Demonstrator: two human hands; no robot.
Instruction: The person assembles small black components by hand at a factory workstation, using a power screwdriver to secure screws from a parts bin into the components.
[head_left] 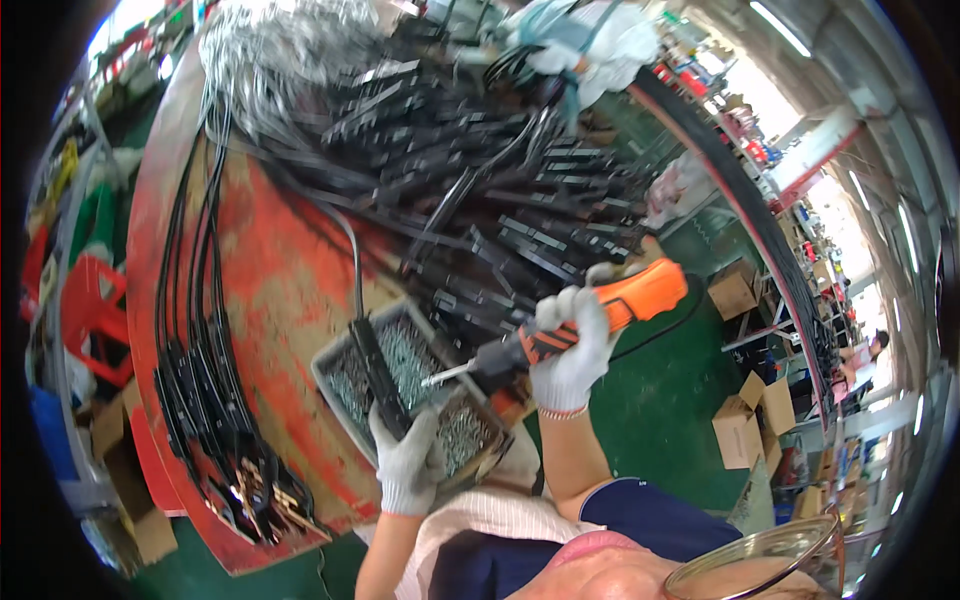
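Note:
My left hand, in a pale work glove, is closed on the near end of a narrow black bar-shaped part. A grey cable runs from the bar's far end. The bar lies over a grey divided tray that holds silvery screws and darker screws. My right hand, also gloved, grips an orange-and-black electric screwdriver. Its bit points left, over the screws in the tray. I cannot tell whether the bit touches them or carries a screw.
Black parts lie heaped at the far side of the worktable, with grey cables bundled behind. More cabled bars lie in a row at left. A red stool and cardboard boxes stand on the floor.

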